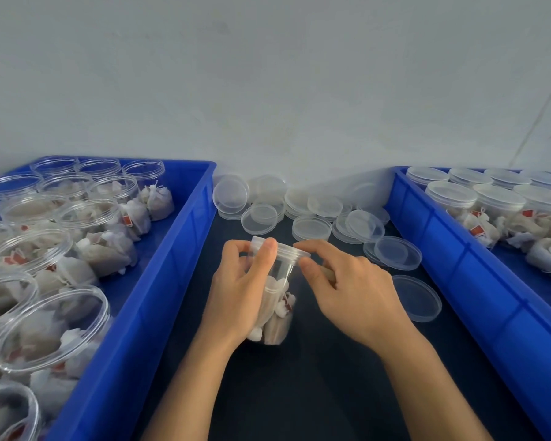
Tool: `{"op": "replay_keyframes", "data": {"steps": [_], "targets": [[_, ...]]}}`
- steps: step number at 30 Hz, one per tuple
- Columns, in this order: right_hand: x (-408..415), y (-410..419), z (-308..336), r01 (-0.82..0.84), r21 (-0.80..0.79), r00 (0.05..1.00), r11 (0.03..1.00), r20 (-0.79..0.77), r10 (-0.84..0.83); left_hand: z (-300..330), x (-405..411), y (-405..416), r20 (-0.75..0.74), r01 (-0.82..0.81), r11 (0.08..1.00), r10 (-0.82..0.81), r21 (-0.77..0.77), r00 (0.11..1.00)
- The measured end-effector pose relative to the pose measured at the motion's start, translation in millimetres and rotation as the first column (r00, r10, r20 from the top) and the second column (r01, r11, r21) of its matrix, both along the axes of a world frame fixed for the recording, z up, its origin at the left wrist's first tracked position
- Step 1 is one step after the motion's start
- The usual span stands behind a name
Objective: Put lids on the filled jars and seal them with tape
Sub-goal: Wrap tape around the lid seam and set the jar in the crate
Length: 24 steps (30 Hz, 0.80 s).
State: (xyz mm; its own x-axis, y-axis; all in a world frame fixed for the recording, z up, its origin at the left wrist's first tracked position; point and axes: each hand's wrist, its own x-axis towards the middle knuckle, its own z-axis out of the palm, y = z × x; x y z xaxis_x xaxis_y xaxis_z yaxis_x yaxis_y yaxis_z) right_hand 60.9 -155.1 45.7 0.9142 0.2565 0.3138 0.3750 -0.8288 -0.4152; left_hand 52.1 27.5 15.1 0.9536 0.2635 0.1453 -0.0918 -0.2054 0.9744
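Plain pale grey-white wall (268, 74) behind a dark tabletop (315, 393), soft even light.

A dark table (315, 386) runs up to a pale wall. A blue bin (147, 300) sits on its left side, a second blue bin (465, 281) on its right. Between them, at the far end, loose clear lids (299, 205) lie scattered and overlapping.

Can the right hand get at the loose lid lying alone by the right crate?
Probably yes. That lid lies flat on the dark table, just right of the right hand, nothing between. But the hand's grip is busy at the jar rim; it must release first.
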Motion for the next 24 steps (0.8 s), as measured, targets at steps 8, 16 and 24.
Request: {"op": "replay_keyframes", "data": {"steps": [8,16,24], "targets": [[-2,2,-1,-0.001,0.037,1.000,0.999,-0.012,0.001,1,-4,0,0.075,-0.104,0.940,0.084,0.324,0.994],[6,-4,-10,-0.090,0.253,0.973,0.963,-0.184,0.139,4,-3,2,-0.010,-0.069,0.992,0.071,0.105,0.997],[9,-3,-13,-0.106,0.164,0.991,0.981,-0.068,0.119,3,-3,6,-0.009,-0.061,0.997,0.061,-0.041,0.998]]}}
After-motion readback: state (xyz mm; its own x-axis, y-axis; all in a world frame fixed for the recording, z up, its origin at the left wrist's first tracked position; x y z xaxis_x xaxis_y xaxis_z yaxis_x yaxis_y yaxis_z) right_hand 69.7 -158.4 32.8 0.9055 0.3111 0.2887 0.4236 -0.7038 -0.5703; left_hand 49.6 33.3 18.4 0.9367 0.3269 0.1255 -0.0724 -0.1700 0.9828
